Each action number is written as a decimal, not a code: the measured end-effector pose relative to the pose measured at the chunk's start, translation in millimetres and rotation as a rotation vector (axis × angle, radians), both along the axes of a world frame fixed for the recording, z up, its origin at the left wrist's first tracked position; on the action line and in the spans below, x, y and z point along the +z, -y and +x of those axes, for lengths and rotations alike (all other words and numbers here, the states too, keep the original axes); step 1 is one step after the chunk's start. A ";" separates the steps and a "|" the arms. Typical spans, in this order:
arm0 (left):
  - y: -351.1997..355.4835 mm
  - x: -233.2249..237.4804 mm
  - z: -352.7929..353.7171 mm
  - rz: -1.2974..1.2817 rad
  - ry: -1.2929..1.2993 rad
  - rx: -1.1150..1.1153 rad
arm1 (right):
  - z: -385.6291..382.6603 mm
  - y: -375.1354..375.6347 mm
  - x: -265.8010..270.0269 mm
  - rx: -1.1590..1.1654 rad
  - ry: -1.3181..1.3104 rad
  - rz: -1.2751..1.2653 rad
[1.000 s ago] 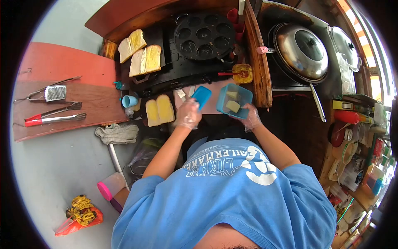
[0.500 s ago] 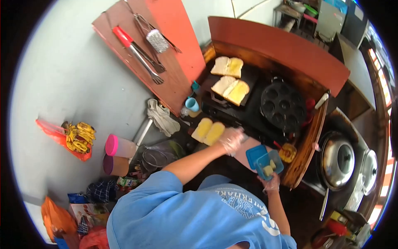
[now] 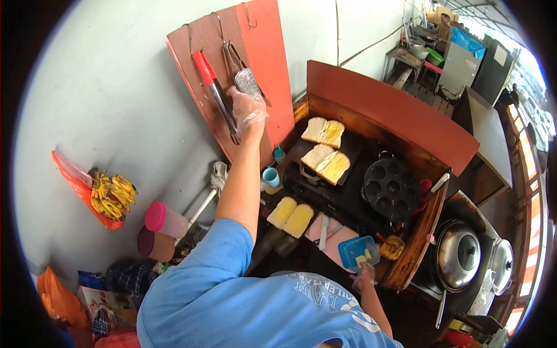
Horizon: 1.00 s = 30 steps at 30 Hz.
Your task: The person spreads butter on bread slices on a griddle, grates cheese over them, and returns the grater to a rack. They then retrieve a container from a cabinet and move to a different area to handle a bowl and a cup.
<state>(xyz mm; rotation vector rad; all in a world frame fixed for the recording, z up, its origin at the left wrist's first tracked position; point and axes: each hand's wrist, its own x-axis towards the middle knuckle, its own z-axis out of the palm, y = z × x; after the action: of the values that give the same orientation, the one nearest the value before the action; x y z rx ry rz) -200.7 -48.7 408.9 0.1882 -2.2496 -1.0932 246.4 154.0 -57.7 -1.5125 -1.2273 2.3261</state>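
My left hand, in a clear plastic glove, is raised to the wooden board, its fingers closed at the lower end of a hanging metal grater. Red-handled tongs hang just left of it. Low at the right, my gloved right hand grips the near edge of a blue plastic container. Pale yellow blocks lie inside. The container's blue lid is beside it on a pink cutting board, along with a knife.
Bread slices with yellow spread lie on the black griddle; more bread lies nearer me. A round-welled pan stands to their right. A blue cup is beside the griddle. Farther right sits a lidded wok.
My left hand has gone from above the cutting board up to the hanging grater, uncovering the knife. My right hand stays at the container. The camera view has shifted.
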 end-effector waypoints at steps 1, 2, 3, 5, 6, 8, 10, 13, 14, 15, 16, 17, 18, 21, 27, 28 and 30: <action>-0.7 -3.4 -3.3 0.012 -0.009 -0.006 | 1.4 2.9 5.7 -0.006 -0.009 0.012; -1.1 -5.9 -4.4 0.038 -0.037 -0.005 | 3.2 5.6 8.3 0.020 0.011 0.002; -1.9 -9.2 -9.1 0.063 -0.064 -0.002 | 4.8 7.7 10.7 0.048 0.032 -0.007; -4.6 -18.6 -28.7 0.128 -0.143 0.029 | 4.5 10.9 -0.1 0.004 0.073 -0.103; -5.0 -19.2 -34.5 0.142 -0.112 0.034 | 5.3 12.3 -12.6 -0.040 0.124 -0.213; -8.5 -28.6 -52.6 0.195 -0.104 0.077 | 10.2 14.3 -49.2 -0.101 0.005 -0.329; -2.0 -43.3 -74.1 0.201 -0.134 -0.018 | 5.8 9.4 -46.9 -0.231 -0.171 -0.656; -6.2 -38.0 -67.8 0.276 -0.082 -0.168 | 9.1 2.6 -28.0 -0.142 -0.449 -0.867; -9.1 -31.5 -61.1 0.344 0.002 -0.228 | 5.3 2.0 -27.0 -0.201 -0.453 -0.946; -10.4 -27.6 -58.9 0.343 0.003 -0.233 | 0.9 2.5 -26.7 -0.205 -0.456 -0.946; -10.4 -24.7 -57.2 0.380 0.041 -0.280 | -4.2 4.8 -32.0 -0.249 -0.539 -0.846; -10.9 -21.9 -53.4 0.414 0.082 -0.327 | -4.3 8.6 -37.5 -0.295 -0.617 -0.746; -13.7 -9.1 -37.4 0.553 0.055 -0.423 | -2.1 10.6 -36.0 -0.307 -0.611 -0.754; -10.7 23.2 -3.0 0.700 0.065 -0.617 | 1.2 9.2 -13.4 -0.288 -0.531 -0.779; -23.8 -14.9 82.2 0.377 -0.135 -0.909 | 49.7 -1.5 5.4 0.095 -0.317 -0.434; -27.4 -36.4 108.4 -0.067 -0.356 -0.871 | 58.2 2.3 22.3 0.054 -0.169 -0.291; -39.1 -100.4 147.0 -0.279 -0.508 -1.126 | 55.3 -1.9 90.4 0.148 -0.202 -0.248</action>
<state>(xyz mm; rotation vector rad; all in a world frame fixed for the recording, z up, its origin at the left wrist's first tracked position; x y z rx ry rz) -53.7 -9.7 308.5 -1.4463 -1.9238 -1.1018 301.7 155.9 32.7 -1.2448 -1.0676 2.7365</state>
